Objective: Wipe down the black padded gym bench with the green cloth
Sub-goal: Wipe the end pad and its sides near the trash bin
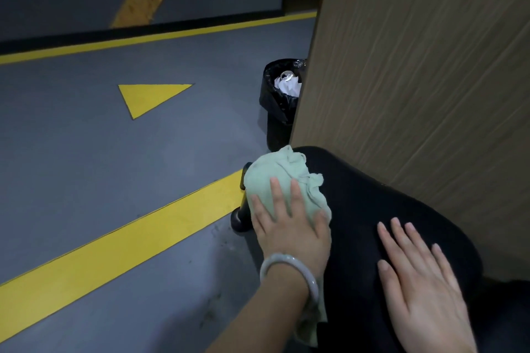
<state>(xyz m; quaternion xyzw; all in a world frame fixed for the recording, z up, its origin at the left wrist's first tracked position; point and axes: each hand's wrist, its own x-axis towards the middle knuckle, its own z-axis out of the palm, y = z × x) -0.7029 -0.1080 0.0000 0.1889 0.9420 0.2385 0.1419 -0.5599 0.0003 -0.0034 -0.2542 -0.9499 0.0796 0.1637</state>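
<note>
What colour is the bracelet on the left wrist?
Pale, milky grey-white bracelet, seen in the head view.

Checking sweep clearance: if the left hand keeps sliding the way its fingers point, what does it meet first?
Likely the rest of the green cloth under the left hand, then the bench pad's far rounded end. Beyond that stands the lined bin, though depth is unclear.

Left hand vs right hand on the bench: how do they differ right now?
The left hand presses the green cloth at the left edge of the black padded bench; the right hand lies flat on bare padding. The left wrist wears a pale bangle; the right wrist shows none. Both have straight fingers, palms down.
</note>
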